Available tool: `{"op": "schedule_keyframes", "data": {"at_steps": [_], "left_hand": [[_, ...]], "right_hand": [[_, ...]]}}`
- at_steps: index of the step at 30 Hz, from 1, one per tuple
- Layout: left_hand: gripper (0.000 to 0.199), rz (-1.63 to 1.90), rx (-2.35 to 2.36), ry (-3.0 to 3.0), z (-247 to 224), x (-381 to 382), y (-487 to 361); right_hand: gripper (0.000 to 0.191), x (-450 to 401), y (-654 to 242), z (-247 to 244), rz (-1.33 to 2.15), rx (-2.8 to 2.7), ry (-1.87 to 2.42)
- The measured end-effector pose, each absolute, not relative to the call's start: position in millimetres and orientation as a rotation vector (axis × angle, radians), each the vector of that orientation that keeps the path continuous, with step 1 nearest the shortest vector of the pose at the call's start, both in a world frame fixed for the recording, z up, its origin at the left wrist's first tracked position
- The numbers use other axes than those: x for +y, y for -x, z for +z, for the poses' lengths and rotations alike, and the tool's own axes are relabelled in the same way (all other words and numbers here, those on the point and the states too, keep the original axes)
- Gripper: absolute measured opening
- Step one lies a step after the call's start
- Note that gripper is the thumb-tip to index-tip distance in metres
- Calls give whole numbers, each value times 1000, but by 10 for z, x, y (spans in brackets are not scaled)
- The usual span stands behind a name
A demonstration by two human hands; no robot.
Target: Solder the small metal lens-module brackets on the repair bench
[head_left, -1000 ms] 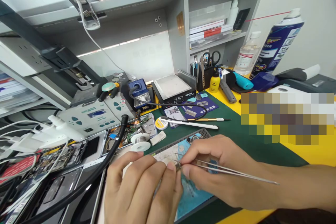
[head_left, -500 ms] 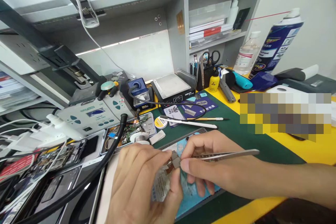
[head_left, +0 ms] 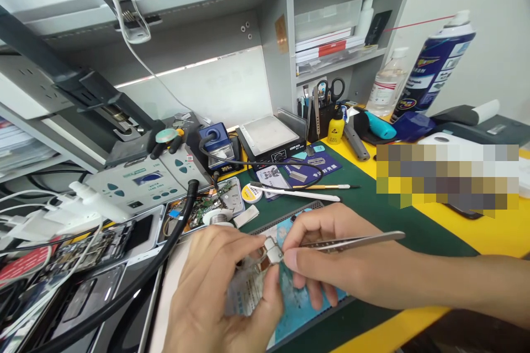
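Over a blue work pad [head_left: 296, 309], my left hand [head_left: 219, 284] pinches a small camera module [head_left: 273, 252] between thumb and fingertips. The module has a square silvery metal face, and a brown flex cable [head_left: 261, 265] comes off its left side. My right hand [head_left: 335, 256] grips metal tweezers [head_left: 372, 240] whose rear end sticks out to the right over the hand. Right thumb and index fingertips meet at the module's right edge. The tweezer tips are hidden or too small to make out there.
Behind my hands lie a white pen-like tool [head_left: 306, 193], a solder spool [head_left: 217, 217] and a tray of circuit boards [head_left: 202, 207]. A black hose [head_left: 186, 215] arches along the left. Farther back stand a heating plate [head_left: 269, 138], a soldering station [head_left: 144, 179] and a yellow bottle [head_left: 335, 128].
The module has tilted in my left fingers, so its metal face now looks brighter and more turned upward. Both hands stay close together; the whole view has shifted slightly.
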State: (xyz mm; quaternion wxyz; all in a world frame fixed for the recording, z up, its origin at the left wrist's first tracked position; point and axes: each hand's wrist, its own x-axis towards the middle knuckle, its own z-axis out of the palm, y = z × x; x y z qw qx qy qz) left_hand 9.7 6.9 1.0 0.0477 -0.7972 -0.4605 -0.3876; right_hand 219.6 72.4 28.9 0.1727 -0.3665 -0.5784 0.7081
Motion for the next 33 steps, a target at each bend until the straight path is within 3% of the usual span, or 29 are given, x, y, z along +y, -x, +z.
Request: {"op": "schedule_keyframes", "data": {"at_steps": [11, 15, 22, 33], "left_hand": [[28, -1217, -1418, 2481, 16, 66, -107], [28, -1247, -1420, 2459, 23, 65, -100], [28, -1263, -1433, 2430, 21, 105, -115], [27, -1266, -1456, 2408, 0, 93, -85]], "right_hand": [[13, 694, -2217, 293, 1983, -1688, 1053], [18, 680, -2246, 252, 1808, -1706, 1033], [4, 635, -2333, 187, 1606, -1650, 778], [19, 583, -2349, 78, 788, -2001, 653]]}}
